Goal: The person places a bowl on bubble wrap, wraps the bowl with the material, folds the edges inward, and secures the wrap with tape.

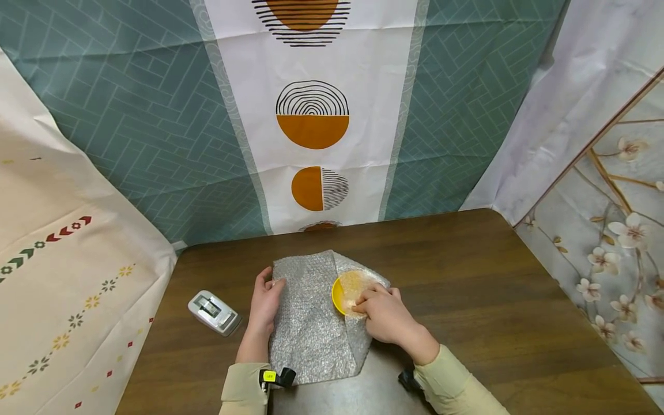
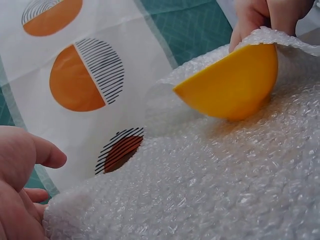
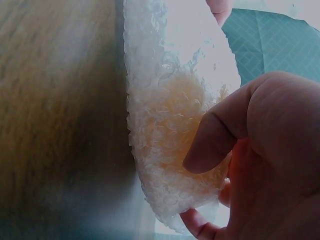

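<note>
- Right hand [image 1: 386,317]: fingers curled, pinching bubble wrap [image 1: 306,323] over yellow bowl [image 1: 337,295]; hand at bowl's 4 o'clock.
- Left hand [image 1: 264,308]: fingers loosely extended, touching wrap's edge at 10 o'clock; no firm grip visible.
- Bowl: on the wrap, roughly 2 o'clock of its middle, 1 flap partly covering it.
- Handling, my guess: bowl light, stiff, maybe slick, best held at rim through wrap. Wrap soft, springy; take by edges.
- White-gray device [image 1: 212,312]: on surface [image 1: 467,276], 9 o'clock of left hand.
</note>
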`<state>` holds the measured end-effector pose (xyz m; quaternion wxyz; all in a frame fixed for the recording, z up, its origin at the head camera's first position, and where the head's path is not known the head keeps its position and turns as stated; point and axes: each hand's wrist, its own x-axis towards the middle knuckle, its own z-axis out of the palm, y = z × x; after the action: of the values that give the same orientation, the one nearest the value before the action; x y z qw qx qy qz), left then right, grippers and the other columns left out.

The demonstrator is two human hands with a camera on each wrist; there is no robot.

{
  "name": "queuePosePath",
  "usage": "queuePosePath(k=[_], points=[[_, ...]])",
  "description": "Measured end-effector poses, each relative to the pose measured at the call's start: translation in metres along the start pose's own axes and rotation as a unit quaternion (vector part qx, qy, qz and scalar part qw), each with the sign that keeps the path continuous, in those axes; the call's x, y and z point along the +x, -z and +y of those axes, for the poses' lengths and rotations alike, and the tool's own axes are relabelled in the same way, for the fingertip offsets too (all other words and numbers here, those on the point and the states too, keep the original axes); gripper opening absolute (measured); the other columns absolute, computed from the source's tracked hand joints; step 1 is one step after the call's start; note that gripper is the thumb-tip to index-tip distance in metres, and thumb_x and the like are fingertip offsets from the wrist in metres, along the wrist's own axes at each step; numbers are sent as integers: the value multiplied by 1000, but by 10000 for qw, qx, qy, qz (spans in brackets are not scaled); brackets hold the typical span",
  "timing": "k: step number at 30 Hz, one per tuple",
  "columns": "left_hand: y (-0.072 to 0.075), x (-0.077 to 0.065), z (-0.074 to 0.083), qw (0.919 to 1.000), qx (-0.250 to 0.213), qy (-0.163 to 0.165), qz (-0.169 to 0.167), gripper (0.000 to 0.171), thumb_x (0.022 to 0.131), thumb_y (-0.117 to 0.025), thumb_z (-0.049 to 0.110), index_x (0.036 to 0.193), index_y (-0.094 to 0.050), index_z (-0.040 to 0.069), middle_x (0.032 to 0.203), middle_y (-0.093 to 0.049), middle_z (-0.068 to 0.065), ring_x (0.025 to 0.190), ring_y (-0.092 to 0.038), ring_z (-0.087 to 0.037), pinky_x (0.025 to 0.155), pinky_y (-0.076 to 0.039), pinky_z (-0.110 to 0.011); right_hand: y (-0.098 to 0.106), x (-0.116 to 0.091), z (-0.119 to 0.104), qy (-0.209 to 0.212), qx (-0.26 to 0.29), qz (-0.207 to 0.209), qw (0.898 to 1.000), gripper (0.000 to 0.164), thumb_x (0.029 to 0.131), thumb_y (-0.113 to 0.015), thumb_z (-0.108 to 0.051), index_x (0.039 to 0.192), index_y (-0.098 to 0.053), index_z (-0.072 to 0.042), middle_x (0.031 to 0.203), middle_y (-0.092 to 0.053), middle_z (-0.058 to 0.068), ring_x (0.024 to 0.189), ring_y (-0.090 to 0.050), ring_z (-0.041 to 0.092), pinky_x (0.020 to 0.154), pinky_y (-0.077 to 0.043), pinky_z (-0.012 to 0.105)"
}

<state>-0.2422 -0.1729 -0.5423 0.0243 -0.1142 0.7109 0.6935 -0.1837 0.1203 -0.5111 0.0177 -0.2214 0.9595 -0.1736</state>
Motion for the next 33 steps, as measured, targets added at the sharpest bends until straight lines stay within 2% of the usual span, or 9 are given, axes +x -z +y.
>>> queuePosePath(k=[5, 10, 16, 20, 24, 29, 33], points=[[2, -1, 3, 9997, -189, 32, -166, 81, 109, -58, 21, 172, -8, 12, 158, -42, -29, 137, -48, -41, 114, -36, -54, 0, 0, -1, -33, 7, -33, 10000, 45, 85, -60, 7, 113, -86, -16, 114, -72, -4, 128, -54, 25, 92, -39, 59], [6, -1, 6, 9993, -278, 82, -219, 88, 109, -61, 24, 173, -3, 14, 167, -34, -28, 148, -40, -43, 121, -30, -58, 0, -2, -1, -33, 38, -48, 10000, 46, 84, -59, 7, 114, -86, -15, 114, -72, -4, 128, -54, 25, 93, -38, 61], [11, 0, 6, 9993, -256, -43, -262, 79, 109, -60, 20, 172, -13, 8, 166, -38, -26, 155, -34, -41, 125, -24, -60, 1, -1, -1, -46, 38, -84, 9999, 45, 86, -59, 7, 115, -86, -15, 116, -72, -3, 128, -53, 26, 93, -38, 60], [12, 1, 6, 9992, -197, -176, -297, 70, 110, -58, 17, 170, -24, 4, 160, -46, -28, 151, -40, -38, 125, -25, -57, 1, 0, -1, -48, 5, -86, 10000, 45, 86, -59, 6, 116, -86, -15, 116, -72, -3, 128, -53, 25, 92, -38, 59], [10, 1, 6, 9992, -114, -242, -313, 63, 110, -61, 16, 166, -35, 4, 151, -57, -27, 140, -50, -32, 120, -32, -49, 0, 1, 1, -49, -14, -76, 10000, 45, 86, -60, 5, 115, -86, -16, 115, -72, -4, 128, -53, 25, 91, -38, 58], [3, 1, 5, 9985, 247, -384, -305, 54, 109, -65, 21, 158, -51, 2, 145, -63, -22, 133, -55, -28, 114, -39, -44, 0, 0, 1, -71, -57, -70, 9999, 44, 86, -61, 5, 115, -86, -17, 115, -72, -4, 129, -53, 25, 91, -38, 58], [-2, -1, 6, 9956, 690, -555, -319, 49, 109, -64, 22, 151, -57, -3, 148, -61, -23, 136, -54, -32, 113, -41, -49, 1, 0, -1, -68, -37, -72, 9999, 44, 86, -61, 5, 115, -86, -16, 115, -72, -4, 130, -53, 26, 92, -38, 59]])
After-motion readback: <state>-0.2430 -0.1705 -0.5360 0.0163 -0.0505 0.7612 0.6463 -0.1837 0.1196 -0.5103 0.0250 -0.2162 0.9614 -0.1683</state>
